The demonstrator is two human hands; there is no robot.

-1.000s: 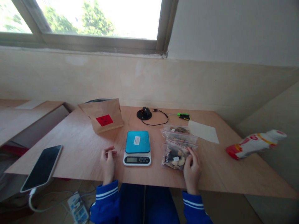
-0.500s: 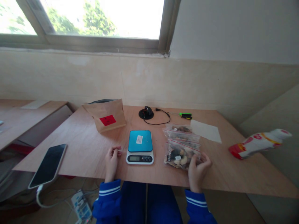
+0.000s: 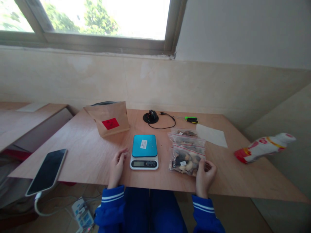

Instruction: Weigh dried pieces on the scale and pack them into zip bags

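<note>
My right hand [image 3: 205, 174] pinches the right edge of the nearest zip bag [image 3: 185, 161]. This clear bag has a red seal line and a small white label, with dark and pale dried pieces inside. Behind it, further zip bags [image 3: 186, 132] of similar pieces overlap one another. My left hand [image 3: 117, 166] rests on the table, left of a kitchen scale [image 3: 144, 152] with a blue top and white base. Its fingers are curled together, and whatever is at the fingertips is too small to make out. Nothing lies on the scale, and its display is unreadable.
A brown paper pouch [image 3: 111, 119] with a red label stands open at back left. A black round-based device [image 3: 151, 116] with a cable, screwdrivers [image 3: 191, 119] and white paper [image 3: 212, 135] lie behind. A phone [image 3: 47, 171] overhangs the front left edge; a bottle [image 3: 263, 147] stands right.
The whole view has shifted slightly. My right hand keeps its grip on the edge of the nearest zip bag. My left hand stays curled beside the scale.
</note>
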